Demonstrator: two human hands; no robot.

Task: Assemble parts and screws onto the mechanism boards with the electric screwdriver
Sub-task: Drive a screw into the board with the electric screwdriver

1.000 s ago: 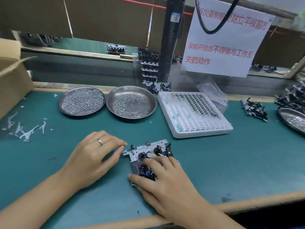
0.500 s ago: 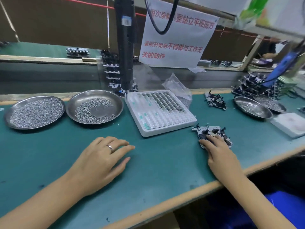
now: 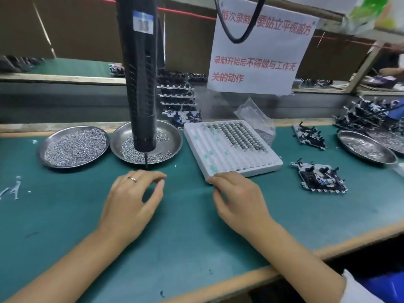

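Observation:
The black electric screwdriver (image 3: 142, 84) hangs upright over the mat, its bit just above and behind my left hand (image 3: 133, 200). That hand rests on the green mat with fingers loosely curled and holds nothing. My right hand (image 3: 238, 200) hovers at the front corner of the white parts tray (image 3: 220, 158), fingers loosely bent, nothing in it. A mechanism board (image 3: 319, 178) lies flat on the mat to the right of my right hand, apart from it. Two steel dishes of screws (image 3: 74, 146) (image 3: 172, 136) stand behind my left hand.
A second board (image 3: 309, 136), a steel dish (image 3: 365, 147) and a pile of boards (image 3: 367, 114) sit at the right. Stacked boards (image 3: 177, 99) and a plastic bag (image 3: 253, 114) stand behind the tray. Small white parts (image 3: 13, 189) lie far left. A paper sign (image 3: 260, 51) hangs above.
My right hand slid the board off to the right, let it go there and came back to the middle near the tray. My left hand stayed on the mat.

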